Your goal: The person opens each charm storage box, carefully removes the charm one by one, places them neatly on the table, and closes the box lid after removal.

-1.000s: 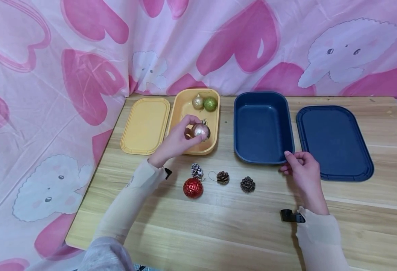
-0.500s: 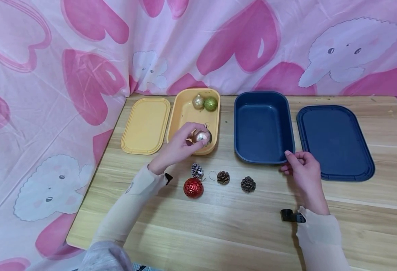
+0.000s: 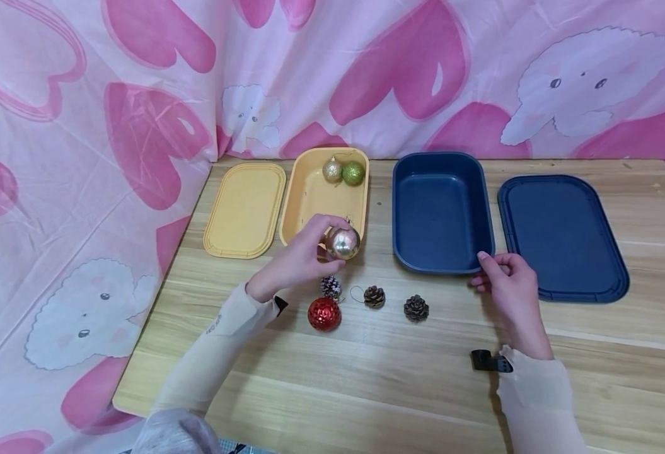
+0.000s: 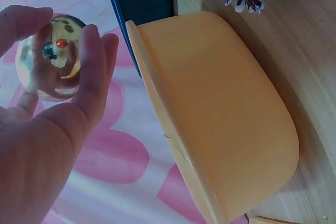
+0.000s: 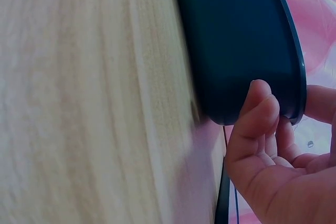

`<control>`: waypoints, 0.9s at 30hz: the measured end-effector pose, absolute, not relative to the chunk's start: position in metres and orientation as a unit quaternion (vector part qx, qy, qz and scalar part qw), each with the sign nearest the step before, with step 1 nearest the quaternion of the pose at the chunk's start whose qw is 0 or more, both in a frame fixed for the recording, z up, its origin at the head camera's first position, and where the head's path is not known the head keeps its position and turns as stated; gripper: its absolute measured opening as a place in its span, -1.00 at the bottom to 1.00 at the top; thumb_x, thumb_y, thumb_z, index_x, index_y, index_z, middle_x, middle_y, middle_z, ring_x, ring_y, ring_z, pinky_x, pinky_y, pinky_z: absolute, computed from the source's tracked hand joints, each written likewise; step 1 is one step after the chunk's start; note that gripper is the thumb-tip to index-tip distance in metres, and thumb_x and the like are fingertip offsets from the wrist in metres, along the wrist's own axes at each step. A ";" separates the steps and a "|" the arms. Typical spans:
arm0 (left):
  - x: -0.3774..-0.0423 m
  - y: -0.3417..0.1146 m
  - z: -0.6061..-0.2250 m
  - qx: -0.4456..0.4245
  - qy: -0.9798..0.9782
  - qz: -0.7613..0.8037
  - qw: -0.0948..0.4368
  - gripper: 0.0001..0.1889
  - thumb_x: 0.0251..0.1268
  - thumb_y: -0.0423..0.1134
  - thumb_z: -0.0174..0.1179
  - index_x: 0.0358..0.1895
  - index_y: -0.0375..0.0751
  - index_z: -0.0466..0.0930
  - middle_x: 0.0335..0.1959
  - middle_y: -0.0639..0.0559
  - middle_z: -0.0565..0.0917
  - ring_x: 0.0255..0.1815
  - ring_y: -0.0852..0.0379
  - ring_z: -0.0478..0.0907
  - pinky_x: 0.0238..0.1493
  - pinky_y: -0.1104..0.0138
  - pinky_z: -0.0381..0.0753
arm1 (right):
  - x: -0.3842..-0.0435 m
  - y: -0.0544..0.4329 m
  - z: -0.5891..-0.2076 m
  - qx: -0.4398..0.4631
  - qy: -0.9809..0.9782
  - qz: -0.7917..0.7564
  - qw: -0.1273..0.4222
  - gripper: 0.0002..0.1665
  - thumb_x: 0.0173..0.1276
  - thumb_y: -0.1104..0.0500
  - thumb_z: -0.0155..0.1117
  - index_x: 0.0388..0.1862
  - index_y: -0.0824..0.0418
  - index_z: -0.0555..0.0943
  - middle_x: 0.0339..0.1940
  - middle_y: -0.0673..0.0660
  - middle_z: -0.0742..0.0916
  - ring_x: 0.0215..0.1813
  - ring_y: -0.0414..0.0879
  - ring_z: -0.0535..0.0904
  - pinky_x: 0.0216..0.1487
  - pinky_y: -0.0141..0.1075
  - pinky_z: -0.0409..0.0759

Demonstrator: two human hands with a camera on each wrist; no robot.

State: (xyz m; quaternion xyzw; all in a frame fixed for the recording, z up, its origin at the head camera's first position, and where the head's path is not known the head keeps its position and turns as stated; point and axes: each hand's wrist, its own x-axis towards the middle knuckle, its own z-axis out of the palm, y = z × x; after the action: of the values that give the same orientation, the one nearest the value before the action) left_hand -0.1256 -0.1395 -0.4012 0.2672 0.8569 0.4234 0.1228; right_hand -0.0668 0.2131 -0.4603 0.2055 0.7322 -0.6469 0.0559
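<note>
My left hand holds a shiny rose-gold bauble between thumb and fingers, over the near rim of the yellow box. In the left wrist view the bauble is mirror-like and sits higher than the box wall. A gold bauble and a green glitter bauble lie at the far end inside that box. With thumb on the rim and fingers beneath, my right hand pinches the near right corner of the navy box, whose inside shows nothing in it.
On the table lie a red bauble, a frosted pinecone and two brown pinecones, one in the middle and one further right. The yellow lid is at left, the navy lid at right. A pink curtain hangs behind.
My left hand has drawn the rose-gold bauble toward me, from over the yellow box's inside to its near rim. The right hand stays at the navy box's corner.
</note>
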 end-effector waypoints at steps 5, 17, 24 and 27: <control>-0.121 -0.141 -0.404 0.290 0.863 0.401 0.102 -0.41 0.02 -0.33 0.41 0.16 -0.11 0.38 0.08 -0.01 0.48 0.05 0.08 0.47 0.02 0.30 0.61 | -0.067 0.212 -0.461 0.212 0.727 -0.651 0.052 -0.67 0.38 -0.07 0.21 -0.21 0.15 0.40 -0.60 -0.15 0.71 -0.52 -0.29 0.67 -0.45 -0.47 0.64; -0.106 -0.140 -0.404 0.304 0.866 0.379 0.115 -0.41 0.00 -0.24 0.46 0.13 -0.14 0.41 0.03 0.05 0.56 0.03 0.16 0.52 0.11 0.30 0.58 | -0.068 0.214 -0.462 0.210 0.724 -0.655 0.057 -0.64 0.36 -0.10 0.23 -0.22 0.14 0.41 -0.58 -0.14 0.72 -0.52 -0.28 0.67 -0.44 -0.47 0.64; -0.097 -0.139 -0.405 0.328 0.877 0.335 0.108 -0.42 -0.02 -0.16 0.48 0.12 -0.06 0.46 -0.02 0.12 0.57 0.04 0.22 0.48 0.14 0.30 0.53 | -0.068 0.214 -0.462 0.209 0.728 -0.651 0.055 -0.64 0.36 -0.10 0.22 -0.22 0.14 0.41 -0.59 -0.15 0.71 -0.52 -0.28 0.67 -0.44 -0.47 0.64; -0.092 -0.138 -0.406 0.325 0.889 0.306 0.104 -0.42 -0.04 -0.10 0.49 0.11 -0.01 0.47 -0.05 0.15 0.58 0.02 0.24 0.46 0.11 0.31 0.53 | -0.068 0.214 -0.463 0.208 0.728 -0.651 0.055 -0.64 0.36 -0.10 0.22 -0.22 0.14 0.41 -0.59 -0.16 0.71 -0.53 -0.29 0.67 -0.45 -0.47 0.64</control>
State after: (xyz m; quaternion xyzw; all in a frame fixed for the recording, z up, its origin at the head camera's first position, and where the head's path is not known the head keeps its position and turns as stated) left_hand -0.0919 -0.1380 -0.4062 0.3247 0.8889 0.3062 0.1037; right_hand -0.0683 0.2140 -0.4628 0.2078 0.7281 -0.6509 0.0545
